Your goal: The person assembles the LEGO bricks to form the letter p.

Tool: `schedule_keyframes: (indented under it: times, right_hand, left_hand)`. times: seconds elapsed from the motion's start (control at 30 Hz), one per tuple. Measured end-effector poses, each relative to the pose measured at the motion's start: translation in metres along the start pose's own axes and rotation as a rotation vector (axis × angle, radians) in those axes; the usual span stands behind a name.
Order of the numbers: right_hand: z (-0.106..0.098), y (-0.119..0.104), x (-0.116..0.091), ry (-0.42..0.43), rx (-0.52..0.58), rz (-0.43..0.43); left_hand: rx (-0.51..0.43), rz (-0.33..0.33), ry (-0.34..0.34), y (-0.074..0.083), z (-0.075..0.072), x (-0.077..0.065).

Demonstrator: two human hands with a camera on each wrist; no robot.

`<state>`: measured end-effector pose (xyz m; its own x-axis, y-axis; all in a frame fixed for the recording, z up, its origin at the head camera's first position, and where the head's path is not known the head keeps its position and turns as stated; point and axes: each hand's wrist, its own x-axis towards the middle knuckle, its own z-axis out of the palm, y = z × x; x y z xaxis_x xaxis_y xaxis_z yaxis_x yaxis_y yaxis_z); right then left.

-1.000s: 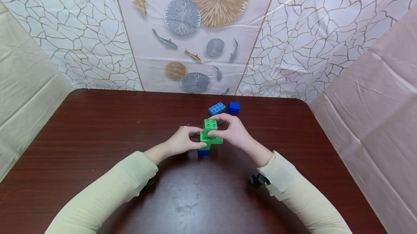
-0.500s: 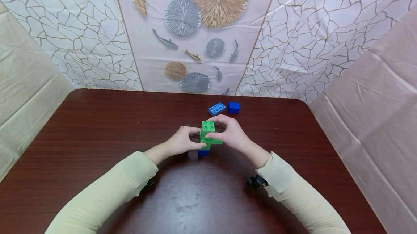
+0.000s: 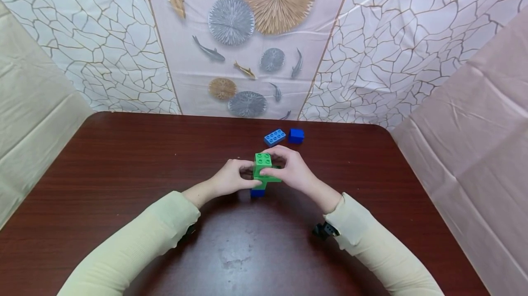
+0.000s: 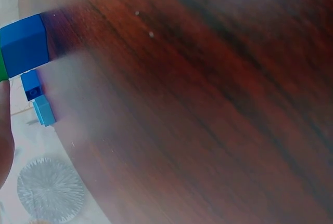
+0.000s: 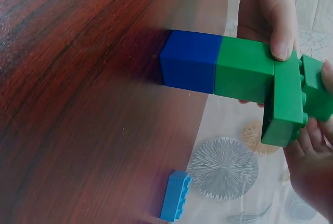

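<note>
A small tower of toy building bricks stands on the brown table [image 3: 165, 149]. At its base is a dark blue brick [image 5: 190, 62], with a green block [image 5: 244, 70] on top. Across that lies a longer green brick [image 5: 286, 102] with studs, overhanging to the right. My left hand [image 3: 226, 179] pinches the tower around the green block and the long brick. My right hand [image 3: 297, 167] pinches a square green brick [image 3: 263, 161] over the long brick's left end. In the right wrist view some studs show beneath it; whether it is fully seated I cannot tell.
Behind the right hand, a light blue studded brick [image 3: 274, 137] and a dark blue brick [image 3: 296, 135] lie near the table's back edge. A patterned cloth [image 3: 247, 57] hangs behind the table.
My right hand has moved the square green brick slightly left and down, onto the long brick's left end. During the last half second little differs. The left hand keeps its place.
</note>
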<state>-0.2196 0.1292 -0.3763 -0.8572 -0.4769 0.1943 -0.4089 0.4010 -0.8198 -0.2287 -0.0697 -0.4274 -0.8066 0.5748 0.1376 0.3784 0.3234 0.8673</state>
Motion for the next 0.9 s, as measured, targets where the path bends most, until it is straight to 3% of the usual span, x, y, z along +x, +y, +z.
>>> schedule_keyframes:
  times: [0.17, 0.57, 0.9]
  right_hand:
    - [0.0018, 0.0012, -0.0015, -0.007, -0.014, -0.045]
    - [-0.0038, -0.0025, -0.0003, -0.041, -0.054, -0.058]
    - [-0.0023, -0.0057, 0.0022, -0.016, -0.167, -0.153]
  left_hand:
    - [0.018, -0.011, -0.006, 0.0009, -0.0007, 0.0001]
    - [-0.001, -0.017, -0.004, 0.0026, -0.0005, -0.0013]
    - [-0.005, -0.002, -0.005, 0.0037, -0.0001, -0.0019]
